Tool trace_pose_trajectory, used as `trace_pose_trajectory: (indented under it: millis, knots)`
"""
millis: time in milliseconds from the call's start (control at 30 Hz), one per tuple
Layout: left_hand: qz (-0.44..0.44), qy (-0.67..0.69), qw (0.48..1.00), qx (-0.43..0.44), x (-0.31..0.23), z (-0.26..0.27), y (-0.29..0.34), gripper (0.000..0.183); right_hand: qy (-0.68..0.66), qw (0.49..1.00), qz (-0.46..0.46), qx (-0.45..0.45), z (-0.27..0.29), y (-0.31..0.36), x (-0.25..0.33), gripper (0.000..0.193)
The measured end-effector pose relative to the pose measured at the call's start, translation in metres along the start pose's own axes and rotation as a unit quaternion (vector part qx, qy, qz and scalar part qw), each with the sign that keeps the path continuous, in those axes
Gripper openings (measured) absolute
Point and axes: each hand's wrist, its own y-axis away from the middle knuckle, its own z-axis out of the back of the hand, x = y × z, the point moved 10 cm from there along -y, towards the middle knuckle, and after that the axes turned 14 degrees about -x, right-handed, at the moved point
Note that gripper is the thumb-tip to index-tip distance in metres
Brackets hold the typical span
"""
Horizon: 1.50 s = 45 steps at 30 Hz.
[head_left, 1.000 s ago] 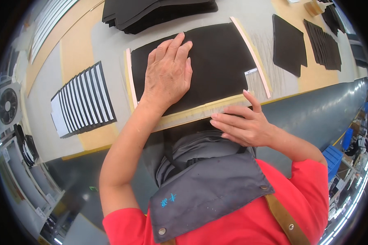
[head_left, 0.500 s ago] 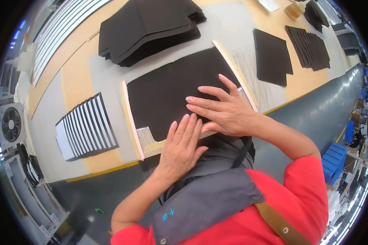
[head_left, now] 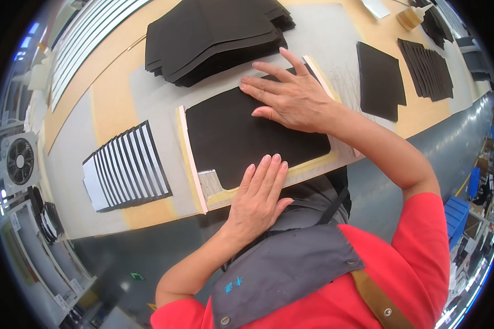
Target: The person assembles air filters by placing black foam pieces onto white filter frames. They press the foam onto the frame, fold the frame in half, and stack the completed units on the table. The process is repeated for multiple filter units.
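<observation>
A flat black sheet (head_left: 230,137) lies on the table between two pale strips, the left strip (head_left: 194,159) and the right strip (head_left: 319,77). My right hand (head_left: 291,98) rests on the sheet's far right part, palm down with its fingers spread. At the near edge of the sheet, my left hand (head_left: 258,192) lies flat with straight fingers, their tips on the black surface. Neither hand grasps anything. The sheet's near left corner is notched, and bare board shows there.
Beyond the sheet stands a thick stack of black pieces (head_left: 214,38). White-and-black overlapping strips (head_left: 127,167) fan out at the left. More black pieces lie at the right: a notched stack (head_left: 380,82) and a fanned row (head_left: 426,70). A squeeze bottle (head_left: 410,18) stands at the far right.
My right hand has moved away from me across the sheet, toward its far edge. My left hand stays at the near edge. The whole view has shifted slightly.
</observation>
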Motion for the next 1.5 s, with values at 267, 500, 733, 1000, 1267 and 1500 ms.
trace_pose_trajectory:
  millis: [267,500,733,1000,1267,1500]
  knots:
    - [0.052,0.080,0.991,-0.092,0.028,0.037,-0.040,0.058,-0.008,0.990,-0.120,-0.078,0.040,0.007,-0.040,0.033]
    - [0.034,-0.011,0.982,-0.188,0.085,0.025,-0.084,0.051,-0.073,0.984,-0.163,0.015,0.028,0.020,-0.083,0.022]
    - [0.043,0.014,0.982,-0.182,0.088,0.021,-0.086,0.050,-0.128,0.947,-0.219,0.197,-0.004,0.003,-0.109,0.022]
    - [0.212,0.154,0.898,-0.354,0.147,0.089,-0.045,0.077,-0.338,0.888,-0.309,0.036,0.058,0.003,-0.081,0.015]
    - [0.366,0.408,0.785,-0.289,0.184,0.088,-0.009,0.024,-0.295,0.907,-0.275,-0.119,0.126,0.005,-0.080,0.015]
    - [0.003,0.016,0.937,-0.349,0.081,0.177,0.011,0.013,-0.122,0.979,0.067,-0.149,0.190,0.031,0.009,0.011]
